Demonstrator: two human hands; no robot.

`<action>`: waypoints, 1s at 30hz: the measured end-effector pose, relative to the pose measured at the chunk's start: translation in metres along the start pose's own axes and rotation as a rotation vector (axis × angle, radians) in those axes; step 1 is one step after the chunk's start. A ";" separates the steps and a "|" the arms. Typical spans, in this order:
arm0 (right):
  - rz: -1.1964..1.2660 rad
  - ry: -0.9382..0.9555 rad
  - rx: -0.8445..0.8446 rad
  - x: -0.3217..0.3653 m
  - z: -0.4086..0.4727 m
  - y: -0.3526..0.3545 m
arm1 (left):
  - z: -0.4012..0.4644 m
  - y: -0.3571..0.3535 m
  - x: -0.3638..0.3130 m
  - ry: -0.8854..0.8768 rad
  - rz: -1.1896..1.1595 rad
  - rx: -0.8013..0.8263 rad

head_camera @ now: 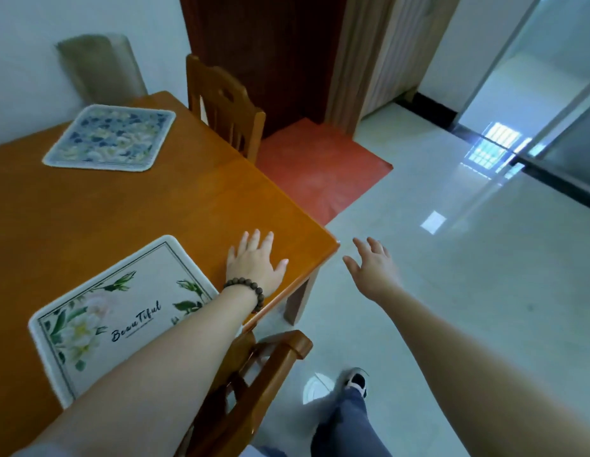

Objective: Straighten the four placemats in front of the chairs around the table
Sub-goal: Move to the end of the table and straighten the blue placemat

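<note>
On the table (89, 209), the white placemat (122, 311) looks light, soft and limp; slide it by its edges. Left hand (254, 265) lies flat and spread, right hand (372, 265) open, both empty.

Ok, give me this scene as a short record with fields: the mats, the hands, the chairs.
near mat: white floral placemat reading "Beautiful", askew to the table edge
far mat: blue-and-white floral placemat, askew
left hand: open, flat on the orange wooden table beside the near mat
right hand: open, over the floor, off the table
chairs: wooden chair at far side; another at near side
</note>
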State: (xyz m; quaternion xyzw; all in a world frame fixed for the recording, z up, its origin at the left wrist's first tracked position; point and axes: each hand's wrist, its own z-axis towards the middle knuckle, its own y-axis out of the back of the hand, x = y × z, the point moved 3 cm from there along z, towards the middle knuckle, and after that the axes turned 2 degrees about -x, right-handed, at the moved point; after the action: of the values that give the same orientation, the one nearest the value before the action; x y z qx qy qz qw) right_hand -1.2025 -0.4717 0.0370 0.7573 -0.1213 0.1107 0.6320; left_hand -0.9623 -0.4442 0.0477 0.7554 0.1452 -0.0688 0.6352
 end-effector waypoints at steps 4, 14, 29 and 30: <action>0.036 0.010 0.022 -0.036 0.044 0.008 | 0.043 -0.011 -0.037 0.022 0.020 -0.003; -0.010 0.226 0.145 -0.122 0.230 0.052 | 0.175 -0.042 -0.137 0.283 0.029 -0.054; -0.124 0.556 0.264 -0.049 0.402 0.084 | 0.261 -0.010 -0.128 0.655 0.027 -0.168; -0.120 0.583 0.270 -0.037 0.411 0.082 | 0.264 -0.008 -0.122 0.684 0.019 -0.177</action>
State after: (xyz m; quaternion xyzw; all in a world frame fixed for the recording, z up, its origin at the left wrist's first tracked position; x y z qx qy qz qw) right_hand -1.2581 -0.8884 0.0294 0.7764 0.1253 0.3007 0.5396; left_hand -1.0594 -0.7174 0.0274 0.6780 0.3479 0.2070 0.6135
